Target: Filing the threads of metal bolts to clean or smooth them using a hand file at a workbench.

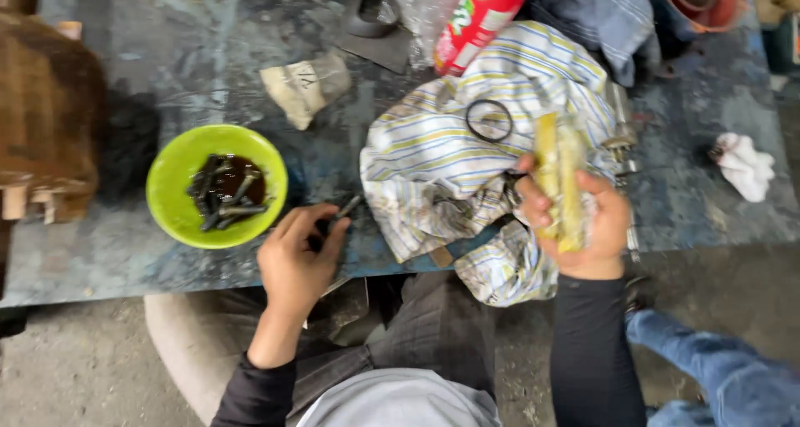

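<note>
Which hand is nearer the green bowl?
Left. The left hand holds a dark bolt just right of the green bowl, not touching it. The right hand is far to the right, gripping a yellowish clear bag over the striped cloth.

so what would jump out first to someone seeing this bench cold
Probably the bright lime-green plastic bowl at the left of the worn blue metal bench, holding dark oily bolts. Next, the crumpled striped cloth at centre with a black rubber ring lying on it. The right hand grips a yellowish plastic-wrapped part over the cloth, while the left hand pinches a dark bolt beside the bowl.
</note>
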